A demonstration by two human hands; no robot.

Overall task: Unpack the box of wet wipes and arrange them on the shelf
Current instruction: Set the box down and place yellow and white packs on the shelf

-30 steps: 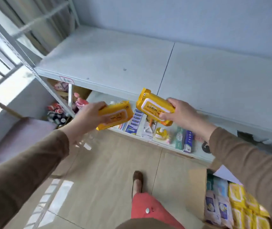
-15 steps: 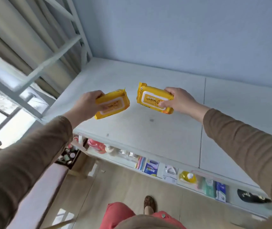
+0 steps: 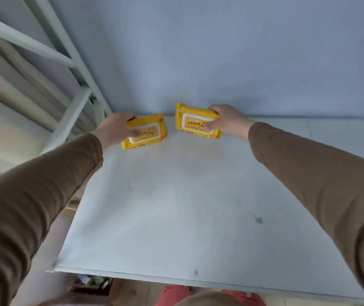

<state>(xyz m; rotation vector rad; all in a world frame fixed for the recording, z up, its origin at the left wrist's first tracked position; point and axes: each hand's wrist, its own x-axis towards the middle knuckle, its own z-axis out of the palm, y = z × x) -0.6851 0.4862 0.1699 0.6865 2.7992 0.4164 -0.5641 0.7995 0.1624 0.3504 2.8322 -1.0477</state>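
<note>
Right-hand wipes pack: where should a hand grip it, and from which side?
Grip the right-hand wipes pack by its right short end, coming from the right, as the right hand does: thumb on the label face, fingers behind. It is flat and tilted.

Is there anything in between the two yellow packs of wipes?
No. In the head view, only a strip of bare white shelf shows between the left pack and the right pack. They do not touch.

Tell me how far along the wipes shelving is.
Nothing looks shelved yet: the shelf carries no released packs. In hand: the left hand and right hand each grip a yellow pack, left pack and right pack, at the back by the wall. Left: releasing them; the box is out of view.
</note>
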